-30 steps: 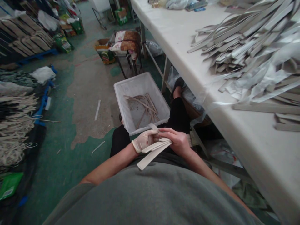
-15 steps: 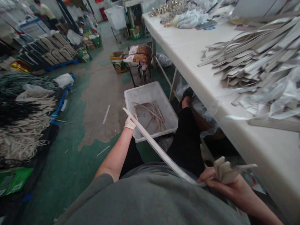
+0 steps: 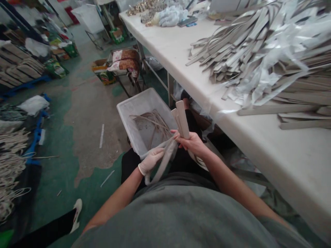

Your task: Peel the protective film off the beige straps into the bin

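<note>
My left hand, in a pale glove, is closed on a long grey-beige strap that bends in a loop below it. The strap's other part runs up to the fingertips of my right hand. That bare hand is shut on a bundle of flat straps, whose rounded ends stick up above the fist; their lower lengths hang behind the wrist. Just beyond both hands, a white plastic bin stands on the floor, with several thin strips lying loosely in it.
At right, a long white table carries a large heap of straps and crumpled clear plastic. A padded stool stands beyond the bin. Bundled cords lie at left. Another person's shoe shows at lower left.
My right hand has come up and leftward with the strap bundle, close to my left hand. The strap stretched between them is now slack and looped. The view has turned right.
</note>
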`<control>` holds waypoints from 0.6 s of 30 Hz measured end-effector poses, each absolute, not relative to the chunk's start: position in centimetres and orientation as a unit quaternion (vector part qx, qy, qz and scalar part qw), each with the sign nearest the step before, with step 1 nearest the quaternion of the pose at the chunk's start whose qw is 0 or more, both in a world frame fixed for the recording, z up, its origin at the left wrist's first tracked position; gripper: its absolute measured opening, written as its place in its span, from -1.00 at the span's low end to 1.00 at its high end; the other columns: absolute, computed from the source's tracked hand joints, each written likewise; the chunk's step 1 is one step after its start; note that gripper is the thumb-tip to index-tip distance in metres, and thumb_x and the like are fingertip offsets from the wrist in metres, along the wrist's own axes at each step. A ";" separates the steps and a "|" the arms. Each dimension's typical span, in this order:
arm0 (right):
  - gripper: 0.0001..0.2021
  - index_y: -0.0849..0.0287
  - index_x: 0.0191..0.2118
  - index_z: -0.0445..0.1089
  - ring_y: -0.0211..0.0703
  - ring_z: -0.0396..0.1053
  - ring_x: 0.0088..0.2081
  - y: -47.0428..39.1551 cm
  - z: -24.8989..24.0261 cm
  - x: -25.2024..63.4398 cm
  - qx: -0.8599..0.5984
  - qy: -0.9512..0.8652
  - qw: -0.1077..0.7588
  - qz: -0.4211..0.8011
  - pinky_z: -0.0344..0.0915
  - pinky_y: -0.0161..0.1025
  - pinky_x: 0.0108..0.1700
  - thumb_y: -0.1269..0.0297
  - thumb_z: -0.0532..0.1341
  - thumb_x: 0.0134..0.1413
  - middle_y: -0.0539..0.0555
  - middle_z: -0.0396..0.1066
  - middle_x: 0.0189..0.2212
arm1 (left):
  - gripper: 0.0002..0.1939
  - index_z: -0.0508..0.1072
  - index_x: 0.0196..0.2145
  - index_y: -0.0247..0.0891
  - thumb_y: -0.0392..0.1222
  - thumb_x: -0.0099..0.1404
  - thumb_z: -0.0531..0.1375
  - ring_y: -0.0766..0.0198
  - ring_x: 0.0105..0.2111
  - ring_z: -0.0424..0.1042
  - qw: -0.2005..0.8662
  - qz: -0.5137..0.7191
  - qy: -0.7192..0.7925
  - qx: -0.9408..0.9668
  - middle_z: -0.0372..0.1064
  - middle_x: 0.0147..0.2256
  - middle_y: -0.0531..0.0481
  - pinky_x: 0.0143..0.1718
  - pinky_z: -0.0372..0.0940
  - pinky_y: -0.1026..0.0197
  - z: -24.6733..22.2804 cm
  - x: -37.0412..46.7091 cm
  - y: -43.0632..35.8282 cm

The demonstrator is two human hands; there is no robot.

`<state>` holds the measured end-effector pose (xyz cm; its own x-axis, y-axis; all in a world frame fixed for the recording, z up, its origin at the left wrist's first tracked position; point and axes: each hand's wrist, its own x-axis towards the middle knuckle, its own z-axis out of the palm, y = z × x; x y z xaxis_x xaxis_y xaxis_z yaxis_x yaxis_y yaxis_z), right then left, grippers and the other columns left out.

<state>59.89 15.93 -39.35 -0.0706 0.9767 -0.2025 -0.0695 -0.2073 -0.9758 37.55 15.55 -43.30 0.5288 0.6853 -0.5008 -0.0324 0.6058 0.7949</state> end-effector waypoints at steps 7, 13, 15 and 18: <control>-0.66 0.24 -0.27 0.56 -0.36 0.19 -0.65 15.6 -39.3 58.5 -0.521 -0.505 0.407 0.556 0.07 -0.43 -0.67 0.05 0.27 -0.01 0.01 0.41 -0.56 | -0.45 0.54 -0.21 -0.33 0.26 0.15 0.26 0.16 -0.32 0.44 0.799 0.221 0.364 0.426 0.49 -0.32 -0.18 -0.22 0.30 0.19 -40.8 39.9 16.4; -0.67 0.22 -0.22 0.58 -0.33 0.18 -0.64 14.2 -37.1 59.3 -0.590 -0.505 0.443 0.448 0.12 -0.38 -0.64 0.05 0.29 0.03 0.07 0.47 -0.49 | -0.63 0.47 -0.34 -0.28 0.11 0.29 0.14 0.22 -0.37 0.34 0.671 0.205 0.368 0.611 0.38 -0.42 -0.01 -0.23 0.22 0.17 -41.1 40.1 16.6; -0.69 0.20 -0.24 0.60 -0.33 0.20 -0.62 13.4 -36.4 60.5 -0.608 -0.491 0.457 0.424 0.15 -0.35 -0.62 0.05 0.31 0.02 0.12 0.51 -0.39 | -0.70 0.49 -0.34 -0.26 0.06 0.26 0.20 0.20 -0.35 0.33 0.641 0.174 0.389 0.638 0.37 -0.42 0.01 -0.22 0.20 0.16 -42.1 38.6 16.0; -0.74 0.09 -0.28 0.62 -0.29 0.21 -0.61 12.1 -35.8 62.3 -0.636 -0.470 0.458 0.406 0.13 -0.34 -0.65 0.05 0.34 -0.04 0.11 0.51 -0.38 | -0.63 0.52 -0.33 -0.24 0.14 0.12 0.29 0.17 -0.34 0.34 0.690 0.140 0.415 0.576 0.40 -0.41 0.02 -0.25 0.22 0.17 -43.7 36.0 14.4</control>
